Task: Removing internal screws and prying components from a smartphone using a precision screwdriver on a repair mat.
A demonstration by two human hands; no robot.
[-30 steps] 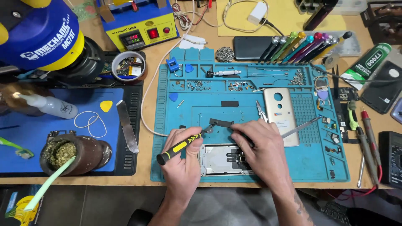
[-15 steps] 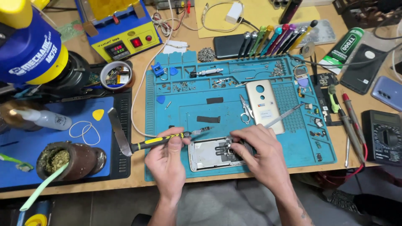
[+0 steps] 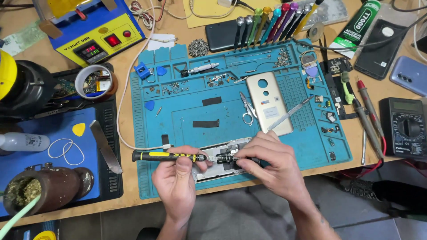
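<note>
while left hand point(image 3: 178, 180) grips screwdriver point(image 3: 167, 156) | right hand point(image 3: 271, 162) fingers pinch its tip | over phone frame point(image 3: 213, 171)

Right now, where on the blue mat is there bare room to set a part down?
The blue mat is free in its centre, between the two black strips and the opened phone, and left toward the blue pick. It is crowded along the top trays with screws and right by the gold back cover.

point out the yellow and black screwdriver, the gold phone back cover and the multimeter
yellow and black screwdriver point(image 3: 167, 155): head view, on its handle
gold phone back cover point(image 3: 270, 104): head view, centre of panel
multimeter point(image 3: 407, 126): head view, on its dial
</note>
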